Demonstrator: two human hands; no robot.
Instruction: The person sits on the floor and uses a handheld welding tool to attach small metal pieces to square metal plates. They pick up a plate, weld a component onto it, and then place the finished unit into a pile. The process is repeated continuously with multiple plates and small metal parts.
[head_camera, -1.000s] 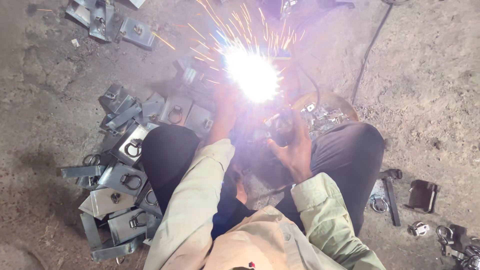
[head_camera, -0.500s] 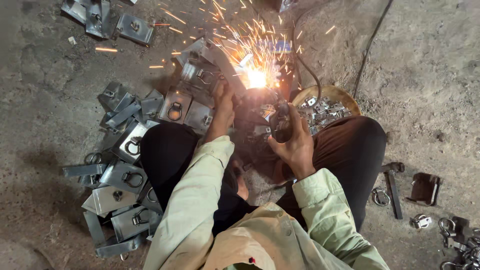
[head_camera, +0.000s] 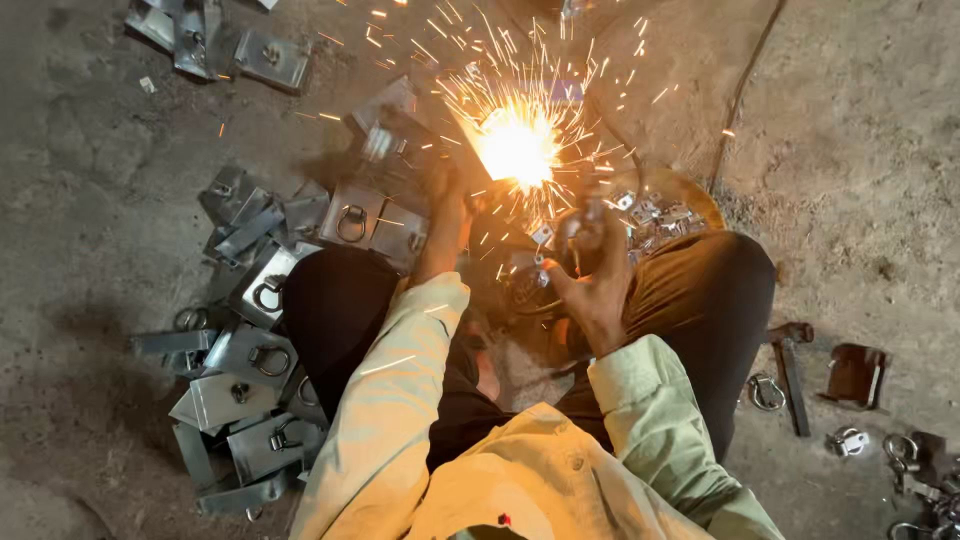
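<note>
Down on the bare concrete floor (head_camera: 80, 150), a person sits with both knees spread and works at a welding arc (head_camera: 518, 150) that throws a white-orange glare and a fan of sparks across the ground in front of them. The left hand (head_camera: 448, 195) reaches forward, just beside the glare, and seems to press on a small metal bracket (head_camera: 400, 140) there; the light washes out the fingers, so whether they grip it or only steady it cannot be told. The right hand (head_camera: 590, 270) is closed around a dark electrode holder (head_camera: 583, 228), its tip pointing toward the arc. A thin cable (head_camera: 745, 90) runs away over the floor to the upper right.

On the left, a large heap of grey bracket plates with rings (head_camera: 250, 350) lies against the person's leg, and a few more plates (head_camera: 215, 40) sit well apart at the top left. To the right of the other leg lie a hammer (head_camera: 790, 370), a loose ring (head_camera: 766, 392) and a brown bent plate (head_camera: 858, 375). A shallow round dish of small parts (head_camera: 665, 205) sits beyond the right knee.

Judging by the heap, many plates already carry a ring, while the weld on this piece looks to be mid-run; which plates still need work cannot be told.
</note>
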